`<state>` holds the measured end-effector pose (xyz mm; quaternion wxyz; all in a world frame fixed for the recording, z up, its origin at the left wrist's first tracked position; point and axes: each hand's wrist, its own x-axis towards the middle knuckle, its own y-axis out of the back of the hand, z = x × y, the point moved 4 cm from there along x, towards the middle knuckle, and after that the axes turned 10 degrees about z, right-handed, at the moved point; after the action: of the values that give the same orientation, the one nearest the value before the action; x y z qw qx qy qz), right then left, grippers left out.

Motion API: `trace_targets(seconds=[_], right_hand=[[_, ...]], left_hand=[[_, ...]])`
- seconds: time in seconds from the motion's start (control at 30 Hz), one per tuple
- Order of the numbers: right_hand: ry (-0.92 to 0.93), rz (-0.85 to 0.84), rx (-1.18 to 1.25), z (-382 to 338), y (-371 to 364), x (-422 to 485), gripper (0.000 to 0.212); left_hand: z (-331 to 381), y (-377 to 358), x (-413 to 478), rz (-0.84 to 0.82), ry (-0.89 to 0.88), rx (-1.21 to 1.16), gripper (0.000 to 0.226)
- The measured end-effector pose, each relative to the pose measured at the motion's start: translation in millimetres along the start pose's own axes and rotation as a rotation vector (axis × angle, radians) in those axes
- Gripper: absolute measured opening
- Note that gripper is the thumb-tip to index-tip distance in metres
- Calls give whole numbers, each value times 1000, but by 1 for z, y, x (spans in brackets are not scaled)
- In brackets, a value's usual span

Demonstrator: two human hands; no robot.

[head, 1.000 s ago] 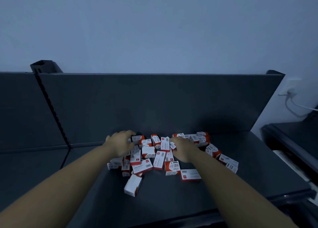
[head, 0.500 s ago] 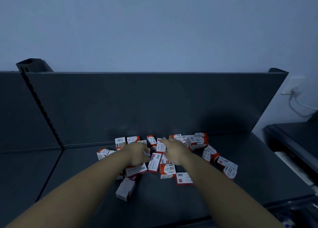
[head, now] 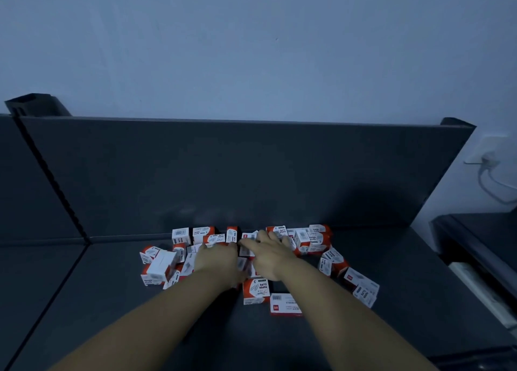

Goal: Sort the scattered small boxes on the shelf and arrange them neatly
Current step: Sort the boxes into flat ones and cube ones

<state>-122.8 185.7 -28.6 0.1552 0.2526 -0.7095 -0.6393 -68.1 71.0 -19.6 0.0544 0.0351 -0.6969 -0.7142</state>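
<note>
Fingers (head: 263,237) of the right hand (head: 272,256) lie spread and fairly straight, palm down, resting on top of the boxes (head: 256,289) in the middle of the heap and gripping nothing. Touching its thumb side, the left hand (head: 216,261) also sits palm down on the heap, its fingers bending down over the boxes; I cannot tell whether they hold one. All the boxes are small, red and white, and lie in a loose pile on the dark shelf (head: 405,300). Just beyond both sets of fingertips, a rough row of them stands against the foot of the back panel (head: 251,169), some upright, some tilted. Left of the left fingers is a tumbled cluster, with one white box lying aslant on top of others. Right of the right fingers several more are stacked near the panel, and a few trail off nearer the shelf's front, leaning on one another. Back from the fingers, between the two wrists, one box lies flat with its "PAPER CLIPS" face up, and another lies label-up just beside the right forearm. Above the panel is a pale wall (head: 251,49); far right of the fingers, a socket (head: 488,158) with a cable (head: 495,188) hanging from it.
</note>
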Motion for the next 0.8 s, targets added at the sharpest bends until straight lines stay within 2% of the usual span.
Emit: trace_targets(seconds=[0.1,0.37,0.47,0.63,0.8], right_hand=[[10,23,20,3,1,-1,50],[-4,89,38,24,-3,-13,23],[-18,148,130,29,-3,-14,40],[-108,311,478,41,11,-13,54],[-148,277,653,55,22,-17,58]], left_hand=[[4,-2,0,9,61,-85,43],[3,-3,2,33,87,-251,54],[4,0,3,35,46,-302,51],[11,3,3,57,-30,-322,42],[23,4,10,108,-107,-362,37]])
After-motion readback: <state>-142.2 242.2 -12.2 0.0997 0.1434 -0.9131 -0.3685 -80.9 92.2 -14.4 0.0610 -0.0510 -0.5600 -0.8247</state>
